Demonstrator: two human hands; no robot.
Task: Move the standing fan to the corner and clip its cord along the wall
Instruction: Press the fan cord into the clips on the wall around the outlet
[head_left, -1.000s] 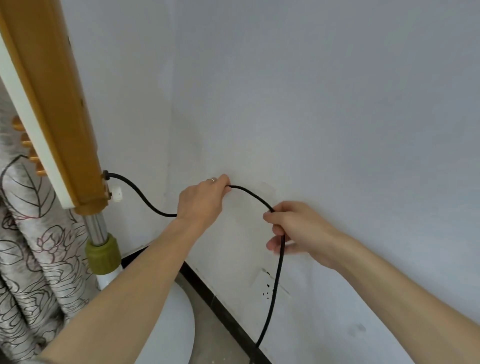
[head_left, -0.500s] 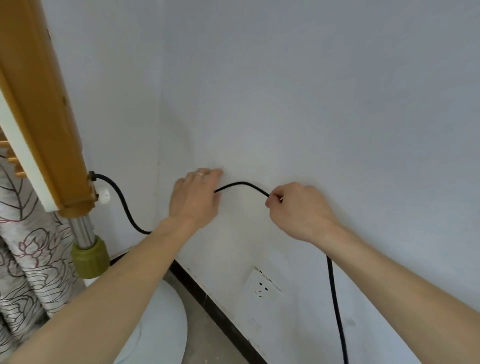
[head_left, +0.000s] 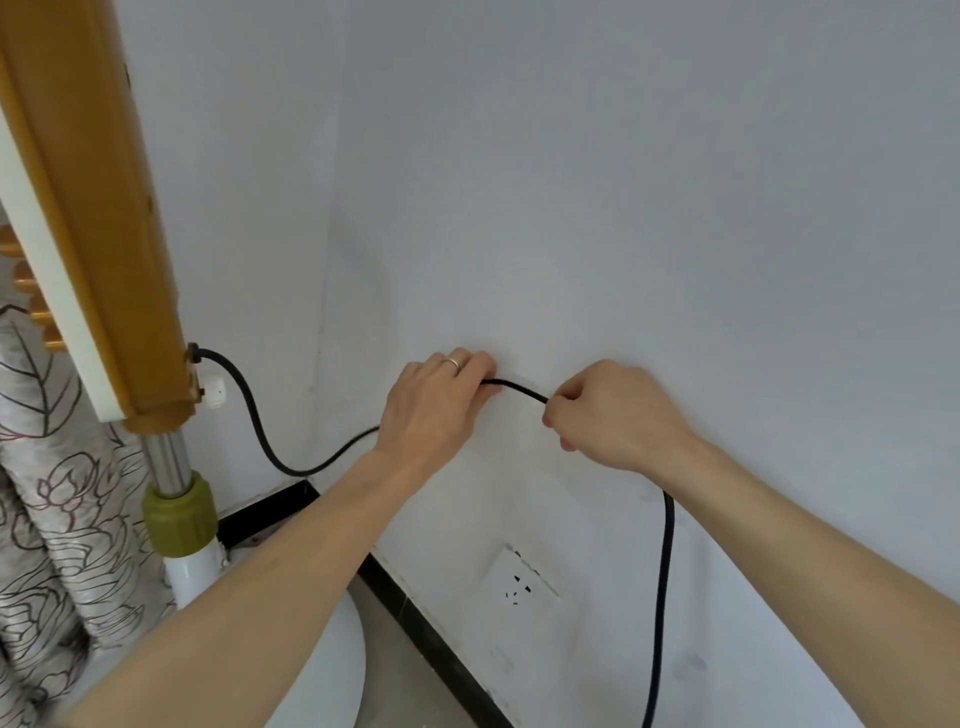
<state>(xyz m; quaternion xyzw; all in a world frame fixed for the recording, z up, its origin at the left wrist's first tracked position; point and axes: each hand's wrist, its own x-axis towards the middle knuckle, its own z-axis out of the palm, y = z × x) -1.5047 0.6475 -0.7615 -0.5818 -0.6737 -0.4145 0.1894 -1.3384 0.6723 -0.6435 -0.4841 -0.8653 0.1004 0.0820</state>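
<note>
both hands grip a thin, smooth black cord against the matte white wall: left hand curled over it, right hand fisted just beside.

Two bare forearms are seen, with no sleeves, watch or bracelet on either wrist. A plain, thin silver-toned ring is worn on one finger of the left hand, near the knuckle. On the right hand, reddish polish is shown on two fingernails at the curled fingertips.
</note>
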